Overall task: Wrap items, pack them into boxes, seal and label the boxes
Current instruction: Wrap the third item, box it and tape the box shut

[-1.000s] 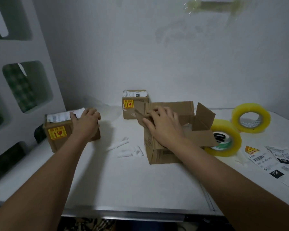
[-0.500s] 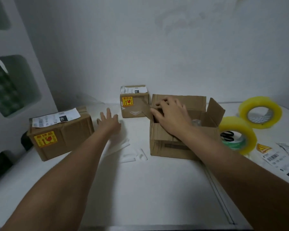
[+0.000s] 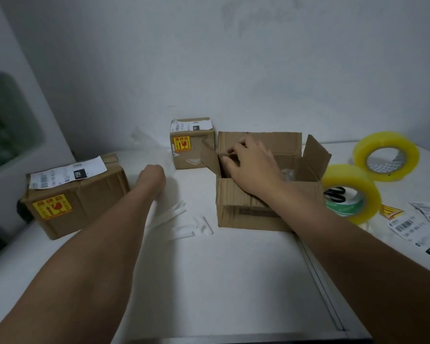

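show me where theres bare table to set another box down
Widest bare patch: the near table, in front of the open box, between both forearms. Crowded: right side with tape rolls and labels; white strips lie mid-table.

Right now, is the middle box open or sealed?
Open: the middle box has its flaps up, and the right hand holds its left flap.

Dim even light, soft shadows, slight blur, wide-angle bending at the edges
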A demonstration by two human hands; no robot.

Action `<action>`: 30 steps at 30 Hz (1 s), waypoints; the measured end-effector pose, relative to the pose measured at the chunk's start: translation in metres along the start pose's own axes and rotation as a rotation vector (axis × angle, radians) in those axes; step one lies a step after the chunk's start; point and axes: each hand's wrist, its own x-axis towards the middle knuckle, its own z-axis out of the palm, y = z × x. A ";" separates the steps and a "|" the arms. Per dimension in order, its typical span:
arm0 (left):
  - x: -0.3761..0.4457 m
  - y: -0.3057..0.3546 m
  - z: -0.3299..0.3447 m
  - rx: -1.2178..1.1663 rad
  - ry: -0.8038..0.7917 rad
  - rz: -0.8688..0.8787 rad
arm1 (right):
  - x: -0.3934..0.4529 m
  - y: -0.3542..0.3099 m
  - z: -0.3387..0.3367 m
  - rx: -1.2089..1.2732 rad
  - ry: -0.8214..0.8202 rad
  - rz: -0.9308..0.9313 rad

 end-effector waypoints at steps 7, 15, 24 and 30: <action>-0.015 0.005 -0.003 -0.243 0.052 -0.063 | -0.003 0.005 -0.002 0.048 0.019 -0.002; -0.041 0.011 -0.080 -0.952 0.531 -0.034 | 0.004 0.007 -0.004 0.241 0.003 0.069; -0.123 0.037 -0.172 -1.338 0.652 0.320 | 0.003 0.015 -0.020 0.625 0.079 0.186; -0.171 0.069 -0.217 -1.511 0.248 0.770 | 0.004 0.013 -0.062 0.840 0.185 0.073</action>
